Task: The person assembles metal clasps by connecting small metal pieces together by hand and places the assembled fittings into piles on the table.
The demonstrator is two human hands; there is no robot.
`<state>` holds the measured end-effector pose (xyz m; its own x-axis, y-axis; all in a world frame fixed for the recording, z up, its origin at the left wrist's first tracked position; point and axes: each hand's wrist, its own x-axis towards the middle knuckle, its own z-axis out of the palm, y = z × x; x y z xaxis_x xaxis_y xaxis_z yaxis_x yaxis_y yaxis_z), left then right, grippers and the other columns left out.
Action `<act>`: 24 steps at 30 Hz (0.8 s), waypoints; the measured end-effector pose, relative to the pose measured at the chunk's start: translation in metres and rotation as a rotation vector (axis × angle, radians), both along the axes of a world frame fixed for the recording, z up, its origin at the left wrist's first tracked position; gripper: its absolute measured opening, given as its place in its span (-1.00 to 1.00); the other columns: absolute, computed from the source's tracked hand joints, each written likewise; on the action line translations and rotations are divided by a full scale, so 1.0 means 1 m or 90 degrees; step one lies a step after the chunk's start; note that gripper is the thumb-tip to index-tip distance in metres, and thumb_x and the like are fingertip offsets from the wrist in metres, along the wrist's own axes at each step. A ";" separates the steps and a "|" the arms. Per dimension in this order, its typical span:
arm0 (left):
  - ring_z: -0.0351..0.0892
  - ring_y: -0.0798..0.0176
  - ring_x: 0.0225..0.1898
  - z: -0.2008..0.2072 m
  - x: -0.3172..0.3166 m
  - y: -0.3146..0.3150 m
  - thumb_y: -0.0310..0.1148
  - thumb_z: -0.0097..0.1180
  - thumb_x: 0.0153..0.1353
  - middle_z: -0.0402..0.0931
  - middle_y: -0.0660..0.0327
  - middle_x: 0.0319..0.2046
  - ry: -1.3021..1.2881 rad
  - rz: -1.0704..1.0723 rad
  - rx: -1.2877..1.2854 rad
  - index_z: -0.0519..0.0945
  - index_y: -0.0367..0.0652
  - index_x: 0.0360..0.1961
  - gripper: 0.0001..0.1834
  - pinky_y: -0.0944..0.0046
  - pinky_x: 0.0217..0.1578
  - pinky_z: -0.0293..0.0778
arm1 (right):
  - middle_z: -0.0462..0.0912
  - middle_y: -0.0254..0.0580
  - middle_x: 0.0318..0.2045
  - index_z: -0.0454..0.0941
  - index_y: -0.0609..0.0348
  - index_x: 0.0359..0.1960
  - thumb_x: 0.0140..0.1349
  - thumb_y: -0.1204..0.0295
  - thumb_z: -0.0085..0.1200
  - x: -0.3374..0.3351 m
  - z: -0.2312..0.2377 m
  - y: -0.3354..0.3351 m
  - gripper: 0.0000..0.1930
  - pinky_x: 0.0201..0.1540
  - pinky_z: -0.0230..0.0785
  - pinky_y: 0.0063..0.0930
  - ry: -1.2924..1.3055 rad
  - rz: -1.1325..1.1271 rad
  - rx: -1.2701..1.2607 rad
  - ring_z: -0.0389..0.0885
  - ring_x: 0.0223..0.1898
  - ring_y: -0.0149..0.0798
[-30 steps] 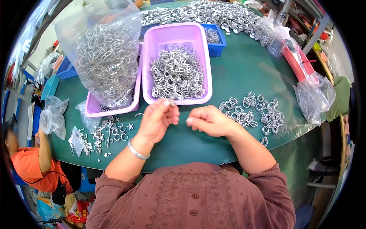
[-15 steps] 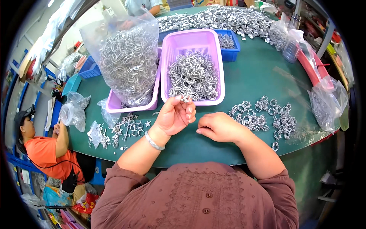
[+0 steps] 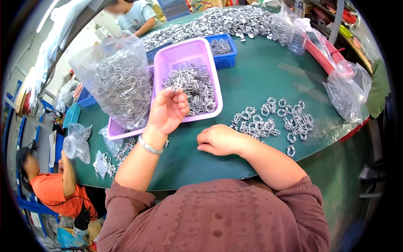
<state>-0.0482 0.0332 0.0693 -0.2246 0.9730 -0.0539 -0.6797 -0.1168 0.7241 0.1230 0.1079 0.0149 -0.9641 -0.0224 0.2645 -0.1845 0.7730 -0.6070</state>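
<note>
My left hand (image 3: 170, 110) is raised palm-up at the near edge of a purple plastic basket (image 3: 215, 94), its fingers curled and thumb pinched. At the fingertips is a small silver-coloured ring (image 3: 178, 87), hard to tell from those behind it. The basket holds a heap of similar silver rings (image 3: 194, 84). My right hand (image 3: 220, 140) rests on the green table (image 3: 256, 67), fingers curled in and thumb pressed close; whatever may be inside is hidden. Just beyond it, to the right, lie loose piles of rings (image 3: 258, 126).
A clear bag full of rings (image 3: 121, 84) stands left in another purple basket (image 3: 115, 133). Behind are a blue bin (image 3: 226, 61) and a long heap of metal pieces (image 3: 218, 21). Bagged parts (image 3: 346, 94) lie far right. Two people sit around the table.
The view has shifted, so the table's contents sit further left. My left hand has reached forward over the basket's near edge. My right hand stays curled on the table.
</note>
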 end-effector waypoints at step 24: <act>0.38 0.35 -0.56 0.003 0.009 0.024 -0.18 -0.08 0.13 0.43 0.26 -0.58 -0.074 0.006 -0.014 0.49 -0.20 -0.45 -0.72 0.38 -0.51 0.35 | 0.49 -0.11 -0.57 0.42 0.15 -0.56 0.03 0.32 0.02 0.008 -0.002 -0.002 -0.83 -0.38 0.32 -0.19 -0.020 -0.010 0.032 0.48 -0.43 -0.02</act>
